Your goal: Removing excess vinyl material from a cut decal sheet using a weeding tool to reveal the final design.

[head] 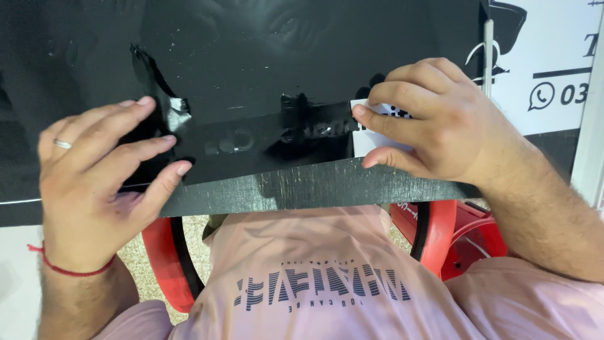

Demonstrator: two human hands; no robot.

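While left hand (pixel 94 182) steadies film (pixel 270 135), right hand (pixel 428 119) presses card (pixel 377 135)

I see a pale pink T-shirt (pixel 327 277) with short sleeves and a dark blue striped print across the chest — small lettering beneath it. My left hand (pixel 94 182) wears a thin silver ring (pixel 62 144) and a red thread bracelet (pixel 63 266) at the wrist. My right hand (pixel 428 119) is bare — the forearm hairy.

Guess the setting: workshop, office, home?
Likely a sign or vinyl-graphics workshop. The left hand and right hand press black vinyl film with cut lettering onto a black worktable, and a printed white sign panel stands behind.
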